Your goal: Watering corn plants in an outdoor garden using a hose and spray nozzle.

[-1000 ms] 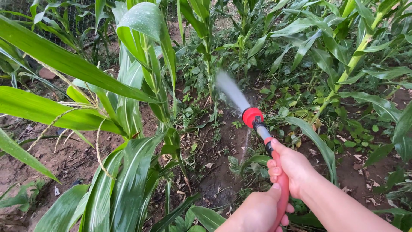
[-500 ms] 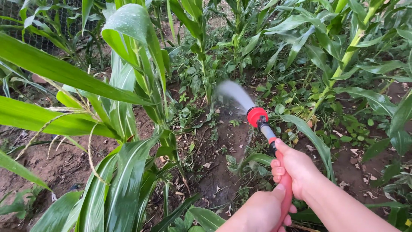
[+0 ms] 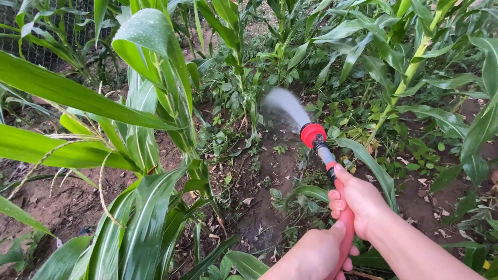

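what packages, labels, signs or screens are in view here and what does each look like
None: no package, label, sign or screen shows among the corn plants and wet soil.
The only made things are the red spray nozzle, held by the left hand and right hand, and the wire mesh fence at upper left.

I have one view only, from the head camera, looking forward and steeply down over my own forearms. My hands (image 3: 337, 228) enter at about 5 o'clock, close to the lens. The red hose nozzle (image 3: 313, 135) sits just right of centre, aimed toward 11 o'clock. Corn plants (image 3: 155, 129) crowd near at 9 o'clock; soil (image 3: 270, 166) lies mid-frame.
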